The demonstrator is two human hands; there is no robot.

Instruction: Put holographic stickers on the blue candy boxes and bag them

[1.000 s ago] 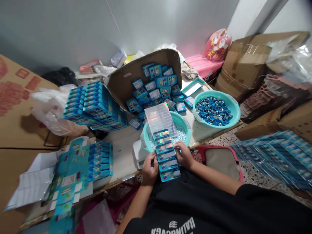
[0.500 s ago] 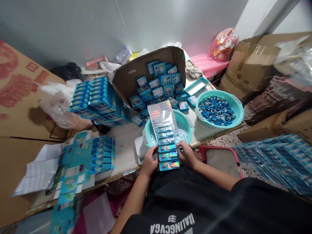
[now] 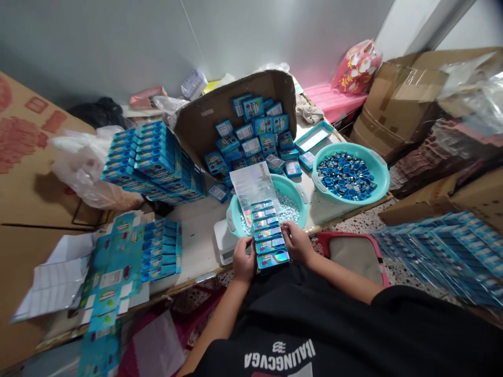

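Observation:
Between my two hands is a row of several small blue boxes with shiny labels, in a clear plastic bag whose loose end reaches away from me. My left hand closes on the left edge of the row, and my right hand grips its right edge; the thumbs' undersides are hidden. Under the loose end sits a turquoise basin of small pale pellets. A white scale partly shows beside that basin, left of my left hand.
A second turquoise basin of blue, shiny caps stands right. Behind is an open cardboard box with blue boxes spilling out. Stacked blue boxes and flat printed cartons lie left. A red-framed stool is at the lower right.
The view has shifted slightly, so the surroundings sit a little further left. Both hands still hold the bagged row, which is tilted slightly more.

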